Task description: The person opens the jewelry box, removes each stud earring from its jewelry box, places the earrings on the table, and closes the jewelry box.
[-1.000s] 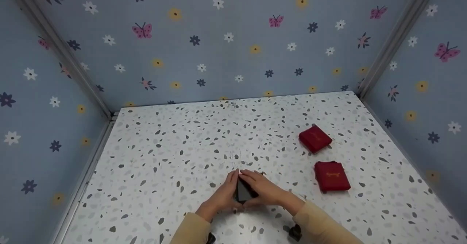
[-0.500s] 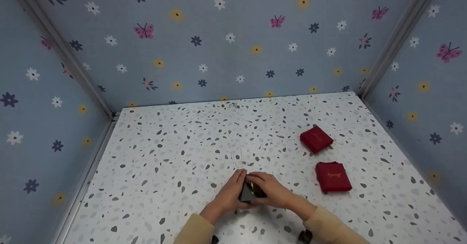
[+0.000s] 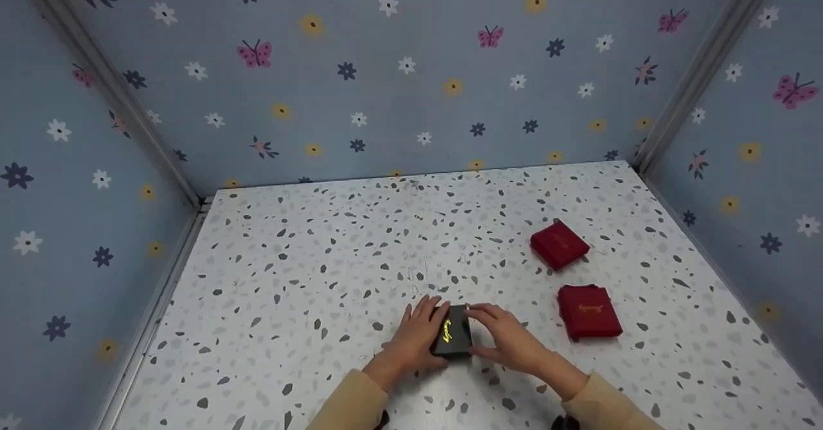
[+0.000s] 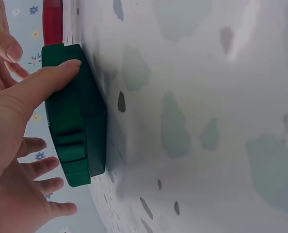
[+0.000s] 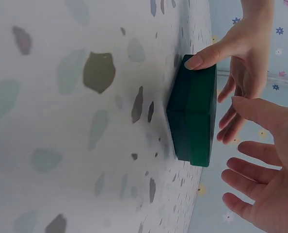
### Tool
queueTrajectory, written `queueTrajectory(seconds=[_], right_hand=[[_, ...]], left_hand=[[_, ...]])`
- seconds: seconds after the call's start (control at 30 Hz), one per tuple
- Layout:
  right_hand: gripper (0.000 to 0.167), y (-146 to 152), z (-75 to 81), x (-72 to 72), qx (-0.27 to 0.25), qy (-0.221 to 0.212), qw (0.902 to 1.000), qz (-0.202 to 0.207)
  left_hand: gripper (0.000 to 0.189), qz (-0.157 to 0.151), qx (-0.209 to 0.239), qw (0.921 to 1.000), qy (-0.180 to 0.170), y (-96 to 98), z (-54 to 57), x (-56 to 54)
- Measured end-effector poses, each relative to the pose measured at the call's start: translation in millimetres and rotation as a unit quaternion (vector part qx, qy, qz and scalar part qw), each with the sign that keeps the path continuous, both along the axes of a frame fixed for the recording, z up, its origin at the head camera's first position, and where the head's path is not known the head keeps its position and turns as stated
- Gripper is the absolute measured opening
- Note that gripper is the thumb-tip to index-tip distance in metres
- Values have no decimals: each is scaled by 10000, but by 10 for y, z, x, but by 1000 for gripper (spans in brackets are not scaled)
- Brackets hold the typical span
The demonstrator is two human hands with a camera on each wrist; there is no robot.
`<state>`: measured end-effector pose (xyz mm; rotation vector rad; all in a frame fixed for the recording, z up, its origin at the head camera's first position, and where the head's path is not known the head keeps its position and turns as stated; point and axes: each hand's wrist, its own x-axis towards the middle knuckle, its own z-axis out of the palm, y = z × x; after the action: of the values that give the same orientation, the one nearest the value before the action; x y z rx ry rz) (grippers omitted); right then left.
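A small dark green box with gold lettering on its lid sits on the speckled table, nearly black in the head view. My left hand lies at its left side. The left thumb rests on the near side of the box, while the other fingers extend loosely above and past the lid. On the opposite side is my right hand, its thumb and fingers spread around the right edge. In the right wrist view the right fingertips stand apart from the box. The far side of the box is hidden in both wrist views.
Two red square boxes lie on the right: one turned at an angle farther back, the other with gold lettering nearer. Blue flowered panels wall the white speckled table at the back and both sides.
The box has gone from tilted between both hands to lying flatter, lettered lid upward, slightly to the right. My right hand has drawn off to the right, its fingers spreading.
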<state>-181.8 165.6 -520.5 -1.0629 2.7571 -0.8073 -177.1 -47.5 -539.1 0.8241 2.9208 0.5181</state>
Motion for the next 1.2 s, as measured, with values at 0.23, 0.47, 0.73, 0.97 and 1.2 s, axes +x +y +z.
queueTrajectory(seconds=[0.23, 0.47, 0.73, 0.97, 1.2], right_hand=[[57, 215, -18, 33, -193, -27, 9989, -424], [55, 408, -30, 33, -618, 130, 9951, -764], [56, 592, -45, 28, -499, 385, 9878, -1426], [56, 730, -72, 3, -776, 762, 9794, -1700], [57, 851, -75, -13, -799, 624, 9734, -2057]], left_hand=[[98, 26, -158, 9998, -101, 49, -39, -28], [99, -14, -435, 9990, 38, 110, -41, -43], [99, -121, -654, 9975, 239, 127, -68, -54], [99, -117, -574, 9979, 273, 102, -82, -68], [100, -64, -558, 9981, 239, 59, -77, -79]])
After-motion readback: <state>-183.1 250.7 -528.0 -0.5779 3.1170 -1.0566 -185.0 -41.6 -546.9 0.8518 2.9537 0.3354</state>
